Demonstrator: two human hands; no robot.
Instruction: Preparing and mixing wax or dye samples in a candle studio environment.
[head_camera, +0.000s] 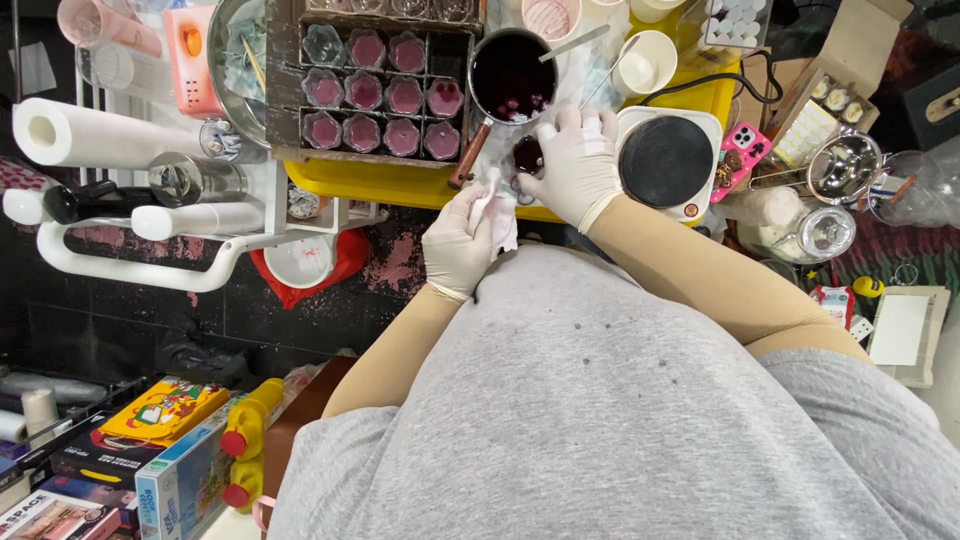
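My right hand is wrapped around a small glass cup of dark red liquid, fingers closed on it from above, near the top centre of the frame. I hold it low over the edge of the yellow tray, I'd judge so that any drip lands there and not on me. My left hand is just below and left of it, gloved fingers bunched together on a crumpled white tissue, whose upper end reaches up to the cup's underside. The cup sits at my right fingertips, touching them, with the tissue hand close beneath.

Straight above the cup is the small saucepan of dark liquid, its wooden handle slanting down towards my left hand, a spoon resting across its rim. To the upper left, the wooden crate keeps rows of filled pink cups upright and together. At the right, beside my right wrist, lies the round black hotplate; a paper towel roll lies at the far left.
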